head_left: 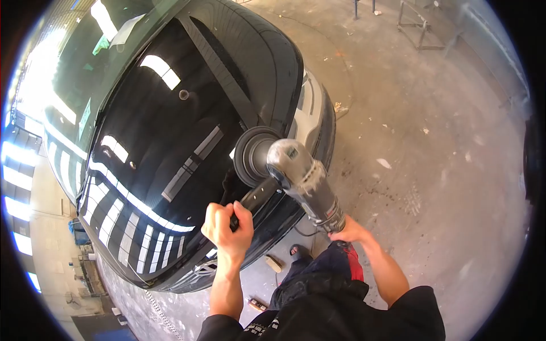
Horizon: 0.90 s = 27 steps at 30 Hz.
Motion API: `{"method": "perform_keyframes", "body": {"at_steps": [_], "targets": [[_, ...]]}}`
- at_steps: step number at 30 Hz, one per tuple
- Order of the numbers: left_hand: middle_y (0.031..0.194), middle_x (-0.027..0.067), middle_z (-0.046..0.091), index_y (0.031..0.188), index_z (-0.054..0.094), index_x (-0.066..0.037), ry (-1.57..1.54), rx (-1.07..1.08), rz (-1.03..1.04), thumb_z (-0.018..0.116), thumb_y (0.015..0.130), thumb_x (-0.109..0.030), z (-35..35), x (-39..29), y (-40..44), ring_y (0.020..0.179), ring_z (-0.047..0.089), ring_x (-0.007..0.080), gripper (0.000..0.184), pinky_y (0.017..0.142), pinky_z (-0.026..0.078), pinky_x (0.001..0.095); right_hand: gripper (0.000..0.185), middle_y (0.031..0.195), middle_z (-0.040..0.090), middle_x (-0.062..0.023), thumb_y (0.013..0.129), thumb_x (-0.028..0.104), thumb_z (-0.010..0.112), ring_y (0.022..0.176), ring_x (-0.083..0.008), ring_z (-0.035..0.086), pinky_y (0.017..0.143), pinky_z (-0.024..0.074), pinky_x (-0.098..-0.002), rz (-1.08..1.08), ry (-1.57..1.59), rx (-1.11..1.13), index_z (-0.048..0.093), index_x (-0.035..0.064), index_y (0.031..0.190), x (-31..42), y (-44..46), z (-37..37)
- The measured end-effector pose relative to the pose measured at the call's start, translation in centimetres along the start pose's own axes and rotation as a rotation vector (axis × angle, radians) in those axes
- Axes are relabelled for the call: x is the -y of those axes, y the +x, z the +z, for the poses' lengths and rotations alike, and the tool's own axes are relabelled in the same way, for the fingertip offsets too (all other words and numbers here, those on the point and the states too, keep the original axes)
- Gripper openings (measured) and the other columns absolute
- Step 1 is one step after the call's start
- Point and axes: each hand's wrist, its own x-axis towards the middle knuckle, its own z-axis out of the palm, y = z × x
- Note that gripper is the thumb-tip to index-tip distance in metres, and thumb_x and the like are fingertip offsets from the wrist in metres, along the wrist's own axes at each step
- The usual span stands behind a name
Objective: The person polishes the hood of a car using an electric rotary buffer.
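Note:
A worn grey-black polisher (304, 182) is held in both hands over the front edge of a glossy black car hood (165, 125). My left hand (228, 227) is wrapped round its black side handle (259, 196). At the back end of the polisher's body, my right hand (348, 231) is closed, with its fingers partly hidden. The round dark pad (247, 156) is tilted near the hood; I cannot tell whether it touches. Light strips and window bars reflect in the paint.
The windshield (85, 85) lies beyond the hood, and a headlight (307, 108) is at the bumper side. A cord (307, 232) hangs below the polisher. Small blocks (273, 263) lie by my foot. A metal frame stand (418, 25) is on the stained concrete floor (409, 148).

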Motion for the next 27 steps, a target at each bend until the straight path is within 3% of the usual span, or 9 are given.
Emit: {"method": "perform_keyframes", "body": {"at_steps": [3,6,9,12,13,15,20,23,27], "targets": [[0.065,0.0110,0.047,0.071,0.047,-0.002,-0.035,0.022,-0.021,0.064,0.081,0.010,-2.0,0.8,-2.3,0.054,0.047,0.0261,0.023,0.050,0.036,0.0366,0.039,0.094,0.071,-0.0056,0.068,0.002,0.074,0.090,-0.0161,0.065,0.084,0.0520,-0.0333,-0.004,-0.002,-0.084,0.065,0.0005,0.106,-3.7,0.4,4.1],[0.064,0.0114,0.051,0.075,0.055,-0.002,-0.096,0.003,-0.068,0.067,0.077,0.008,-3.6,3.4,-4.2,0.050,0.051,0.0276,0.016,0.046,0.039,0.0364,0.041,0.096,0.071,-0.0059,0.067,0.004,0.075,0.091,-0.0142,0.064,0.085,0.0507,-0.0305,-0.066,0.008,-0.128,0.066,0.0014,0.107,-4.4,0.8,7.0],[0.065,0.0121,0.052,0.072,0.051,-0.003,-0.101,-0.040,-0.135,0.064,0.080,0.009,-5.8,6.1,-7.3,0.052,0.052,0.0270,0.019,0.048,0.038,0.0358,0.063,0.115,0.068,-0.0105,0.067,0.007,0.075,0.107,-0.0195,0.062,0.097,0.0470,-0.0342,-0.108,-0.046,-0.214,0.056,-0.0033,0.127,-1.1,-0.8,9.5],[0.066,0.0126,0.051,0.074,0.052,0.000,-0.094,-0.054,-0.237,0.057,0.085,0.007,-8.3,8.3,-10.6,0.054,0.048,0.0251,0.014,0.050,0.035,0.0362,0.072,0.119,0.068,-0.0119,0.067,0.008,0.076,0.110,-0.0218,0.063,0.099,0.0472,-0.0361,-0.122,-0.132,-0.297,0.051,-0.0029,0.133,0.6,-2.2,12.0],[0.067,0.0126,0.050,0.075,0.053,0.001,-0.110,-0.069,-0.284,0.055,0.086,0.007,-9.3,9.0,-12.1,0.055,0.047,0.0245,0.013,0.051,0.035,0.0361,0.078,0.123,0.066,-0.0187,0.070,0.010,0.076,0.119,-0.0285,0.062,0.103,0.0455,-0.0369,-0.073,-0.244,-0.267,0.043,0.0017,0.140,0.2,-2.8,12.4],[0.066,0.0060,0.042,0.074,0.047,0.002,-0.113,-0.151,-0.354,0.050,0.093,0.000,-10.4,9.3,-13.8,0.059,0.040,0.0168,0.019,0.055,0.030,0.0335,0.077,0.121,0.067,-0.0185,0.069,0.013,0.077,0.116,-0.0302,0.064,0.100,0.0473,-0.0377,-0.003,-0.305,-0.230,0.044,0.0015,0.138,0.6,-3.5,13.3],[0.074,0.0065,0.048,0.077,0.049,0.001,0.044,-0.341,-0.595,0.048,0.100,-0.012,-15.0,12.6,-20.1,0.072,0.046,0.0183,0.025,0.067,0.039,0.0343,0.059,0.097,0.069,-0.0237,0.076,0.024,0.075,0.098,-0.0449,0.065,0.083,0.0518,-0.0458,0.130,-0.568,-0.144,0.048,0.0070,0.126,5.5,-2.9,17.2],[0.072,0.0075,0.045,0.074,0.045,0.000,0.007,-0.375,-0.639,0.047,0.098,-0.009,-14.9,12.4,-20.2,0.070,0.045,0.0193,0.026,0.065,0.037,0.0346,0.059,0.096,0.068,-0.0274,0.076,0.023,0.071,0.096,-0.0473,0.064,0.080,0.0503,-0.0526,0.134,-0.580,-0.128,0.046,0.0105,0.128,7.9,-3.5,16.8],[0.069,0.0088,0.044,0.074,0.044,0.001,-0.086,-0.263,-0.614,0.045,0.094,-0.005,-12.4,9.3,-16.9,0.064,0.044,0.0185,0.021,0.060,0.035,0.0334,0.066,0.104,0.068,-0.0274,0.073,0.022,0.072,0.104,-0.0458,0.064,0.086,0.0506,-0.0493,0.145,-0.587,-0.109,0.046,0.0078,0.132,8.6,-4.8,12.2]]}}
